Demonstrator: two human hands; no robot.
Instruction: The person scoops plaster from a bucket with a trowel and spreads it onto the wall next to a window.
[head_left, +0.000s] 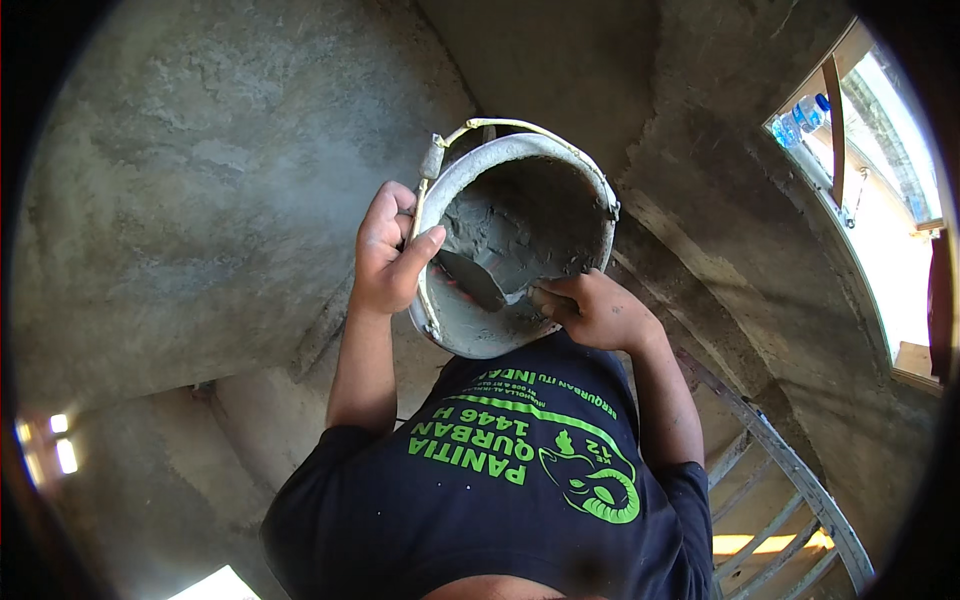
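Note:
A pale bucket [463,183] with a wire handle [540,129] is tilted toward me in front of my chest. Wet grey mortar [490,228] coats its inside and lies along its lower wall. My left hand [388,250] grips the bucket's left rim, with the thumb over the edge and the fingers outside. Inside the bucket, my right hand [605,310] is closed round the handle end of a trowel. The trowel's dark blade [472,280] points left, toward my left thumb, close to the mortar. Most of the trowel's handle is hidden by my fingers.
Rough cement walls [200,200] surround me. A window opening [880,200] is at the far right, with a plastic bottle [800,120] near its upper corner. A metal ladder or railing [790,480] runs along the lower right.

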